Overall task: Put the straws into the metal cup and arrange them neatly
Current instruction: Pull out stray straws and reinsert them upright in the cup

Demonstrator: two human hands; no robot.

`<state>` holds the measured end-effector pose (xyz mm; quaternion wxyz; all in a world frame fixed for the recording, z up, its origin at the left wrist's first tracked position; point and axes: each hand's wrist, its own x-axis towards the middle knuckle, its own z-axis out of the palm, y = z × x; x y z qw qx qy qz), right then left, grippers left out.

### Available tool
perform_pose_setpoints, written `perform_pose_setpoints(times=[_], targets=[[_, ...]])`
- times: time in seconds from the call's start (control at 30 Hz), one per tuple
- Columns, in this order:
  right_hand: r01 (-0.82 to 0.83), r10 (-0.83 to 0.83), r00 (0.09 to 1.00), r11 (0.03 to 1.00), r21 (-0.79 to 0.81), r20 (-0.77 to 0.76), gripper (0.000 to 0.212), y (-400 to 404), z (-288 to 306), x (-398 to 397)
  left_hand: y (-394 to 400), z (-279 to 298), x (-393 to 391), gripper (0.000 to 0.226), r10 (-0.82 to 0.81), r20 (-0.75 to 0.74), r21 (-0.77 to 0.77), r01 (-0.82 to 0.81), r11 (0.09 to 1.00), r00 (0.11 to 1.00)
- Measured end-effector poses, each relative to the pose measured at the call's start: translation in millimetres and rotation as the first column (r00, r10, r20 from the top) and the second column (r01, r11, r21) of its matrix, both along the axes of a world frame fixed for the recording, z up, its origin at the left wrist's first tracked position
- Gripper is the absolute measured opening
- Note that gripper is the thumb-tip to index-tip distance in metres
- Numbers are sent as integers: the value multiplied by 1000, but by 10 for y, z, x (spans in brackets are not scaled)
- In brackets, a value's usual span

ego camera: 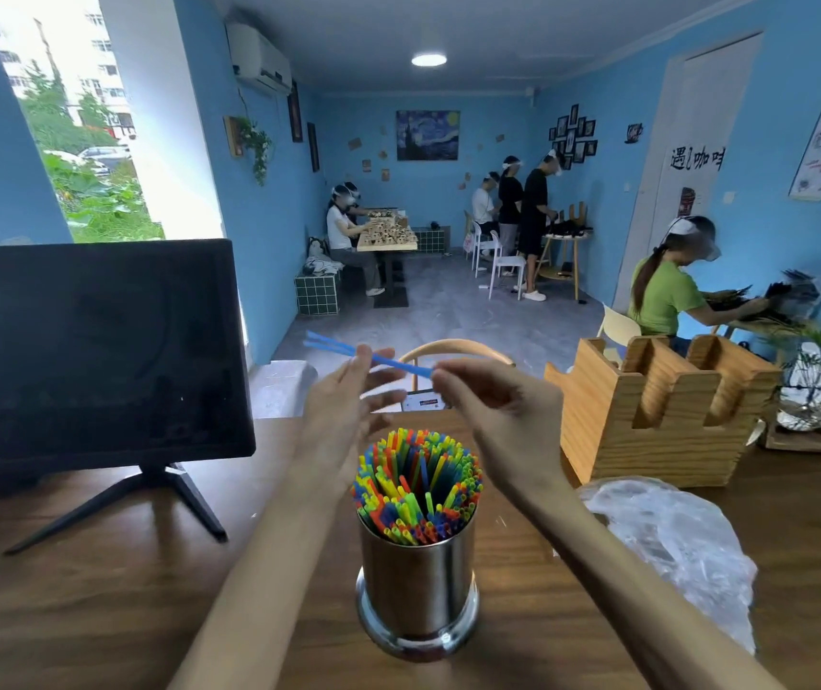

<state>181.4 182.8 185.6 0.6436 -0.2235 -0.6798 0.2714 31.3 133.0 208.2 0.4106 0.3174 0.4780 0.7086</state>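
A shiny metal cup (417,585) stands on the wooden table near the front edge, packed with many upright straws (418,485) in red, yellow, green and blue. Above and behind the cup, two blue straws (333,345) lie almost level in the air. My right hand (498,415) pinches their right end between thumb and fingertips. My left hand (348,410) is beside them with straight fingers, its fingertips touching the straws near their middle.
A dark monitor (94,351) on a tripod stand fills the left of the table. A wooden holder (662,415) stands at the right, with a crumpled clear plastic bag (667,545) in front of it. Several people work at tables farther back.
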Motion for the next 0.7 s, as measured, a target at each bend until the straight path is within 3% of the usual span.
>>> perform_pose_setpoints(times=[0.17,0.33,0.43,0.53,0.7], targets=[[-98,120,981,985,-139,155,16,-45,-228,47,0,40,-82,13,120,-1,149,-118,982,993],[-105,134,921,990,-98,367,27,-20,-292,29,-57,91,-73,39,270,-282,291,-186,938,921],[-108,128,894,992,-69,429,33,-29,-319,15,-53,57,-56,62,305,-436,343,-157,926,847],[-80,114,892,992,-96,438,35,-28,-336,4,-60,14,2,83,339,-490,371,-159,915,803],[-121,184,842,980,-155,507,27,24,-333,43,-72,-36,-30,83,302,-592,339,-109,934,747]])
